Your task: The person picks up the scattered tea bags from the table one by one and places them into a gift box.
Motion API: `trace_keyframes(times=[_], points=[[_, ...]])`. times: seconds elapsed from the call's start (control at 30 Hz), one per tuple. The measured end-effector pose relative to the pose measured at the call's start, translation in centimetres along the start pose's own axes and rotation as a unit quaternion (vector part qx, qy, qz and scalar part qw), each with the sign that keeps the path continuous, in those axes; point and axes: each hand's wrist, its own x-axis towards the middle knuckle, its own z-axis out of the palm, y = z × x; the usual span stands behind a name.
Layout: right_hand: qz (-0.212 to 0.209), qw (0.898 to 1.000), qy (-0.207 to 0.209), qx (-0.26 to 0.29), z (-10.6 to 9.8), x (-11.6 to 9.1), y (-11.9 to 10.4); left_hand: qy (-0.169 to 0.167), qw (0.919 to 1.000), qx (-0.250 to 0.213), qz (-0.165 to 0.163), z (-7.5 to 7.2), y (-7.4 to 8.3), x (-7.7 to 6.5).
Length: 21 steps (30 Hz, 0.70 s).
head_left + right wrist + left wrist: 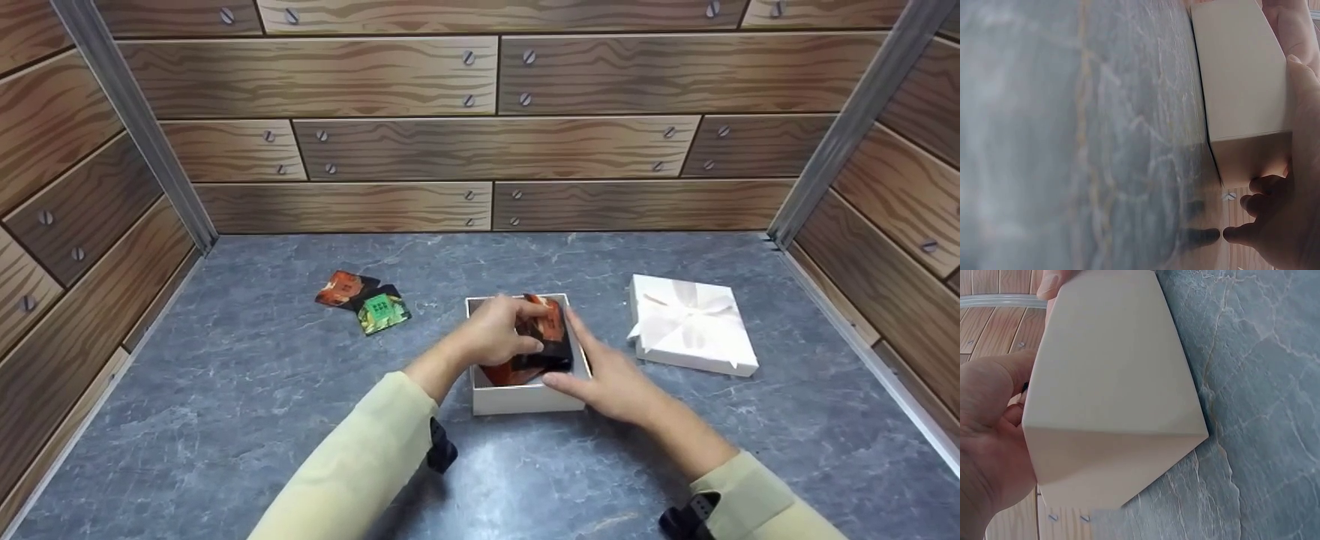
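A white open box [529, 400] stands on the table, holding dark sachets with orange print. My left hand [496, 330] reaches in over its left side and pinches a black and orange sachet [556, 346] between thumb and fingers. Another orange-printed sachet [499, 373] lies under it, partly hidden. At the box's right side my right hand [619, 382] grips the wall, thumb over the front corner and fingers along the outside. The right wrist view shows the right hand [1280, 225] against the box [1244, 73]. In the left wrist view the box [1112, 354] hides the left fingertips.
To the left lie an orange-black sachet [345, 289] and a green-black sachet [383, 309], overlapping. A white lid [694, 326] with a pale ribbon bow lies to the right. Wood-patterned walls [397, 150] enclose the grey marbled table [247, 420] at the back and sides.
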Motion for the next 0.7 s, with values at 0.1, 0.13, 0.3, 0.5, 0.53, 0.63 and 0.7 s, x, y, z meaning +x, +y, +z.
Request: trace_keyframes(times=[0.1,0.13,0.3,0.5,0.53,0.63,0.7], points=[[0.001,1.000,0.000,-0.004,0.05,-0.04,0.02,-0.002,0.9997,0.023,-0.002,0.17,0.00,0.09],[0.000,1.000,0.001,-0.004,0.06,-0.03,0.03,-0.001,0.9995,0.031,-0.001,0.18,0.02,0.11],[0.003,1.000,-0.002,-0.006,-0.01,0.05,-0.03,0.002,0.9966,0.082,0.000,0.08,0.11,0.13],[0.007,1.000,-0.004,-0.005,-0.07,0.08,-0.12,0.002,0.9884,0.151,-0.019,0.10,-0.02,0.21],[0.007,1.000,-0.004,-0.004,-0.07,0.08,-0.12,0.001,0.9871,0.158,-0.024,0.13,-0.03,0.21],[0.008,1.000,-0.003,-0.003,-0.05,0.05,-0.13,0.003,0.9833,0.179,-0.035,0.26,-0.05,0.22],[0.005,1.000,0.000,-0.001,0.00,0.04,-0.13,0.005,0.9812,0.189,-0.037,0.33,-0.03,0.18]])
